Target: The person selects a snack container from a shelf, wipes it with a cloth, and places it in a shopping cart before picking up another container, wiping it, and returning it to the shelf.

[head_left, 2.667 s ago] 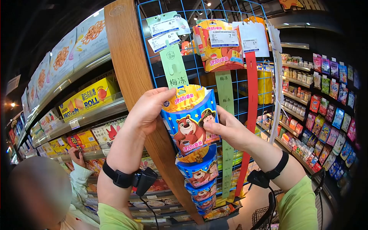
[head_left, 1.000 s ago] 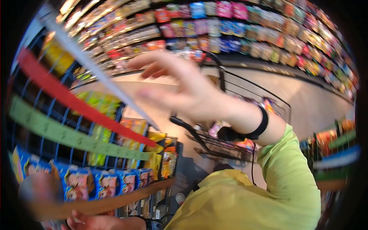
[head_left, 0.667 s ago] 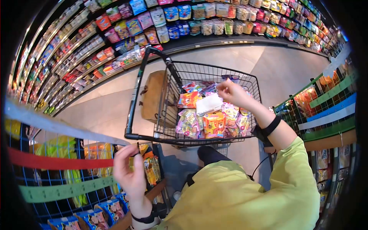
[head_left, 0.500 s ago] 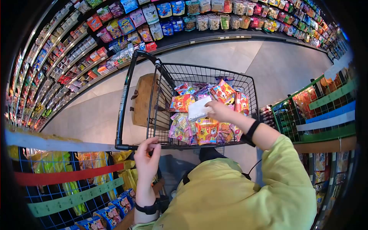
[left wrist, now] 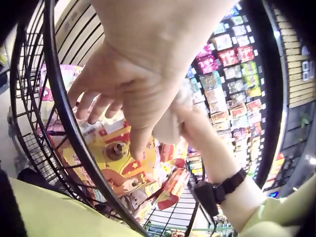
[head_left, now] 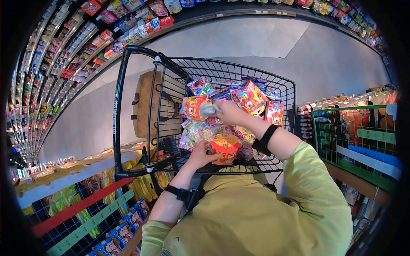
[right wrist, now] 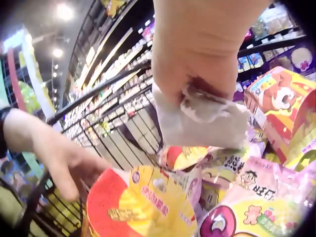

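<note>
My right hand (head_left: 230, 113) pinches a flat white paper-like piece (right wrist: 197, 126) above the snacks in the wire shopping cart (head_left: 120, 106). The piece is blurred in the head view. My left hand (head_left: 198, 157) reaches over the cart's near rim, with thumb and fingers extended at the left side of a red and yellow snack pouch (head_left: 225, 147). In the right wrist view part of that hand is hidden behind the pouch (right wrist: 158, 205). More snack bags (head_left: 250, 100) with a bear picture, and pink candy bags (right wrist: 247, 207), lie heaped around both hands.
A tan bag with dark straps (head_left: 146, 106) sits in the cart's handle end. Blue wire racks with snack packs (head_left: 124, 232) stand at the left, a green rack (head_left: 358, 136) at the right. Stocked shelves (head_left: 60, 77) curve along the far side beyond the floor.
Both hands have left the blue snack packs on the rack for the cart. My right hand took hold of the white piece and raised it; my left hand moved in beside the pouch.
</note>
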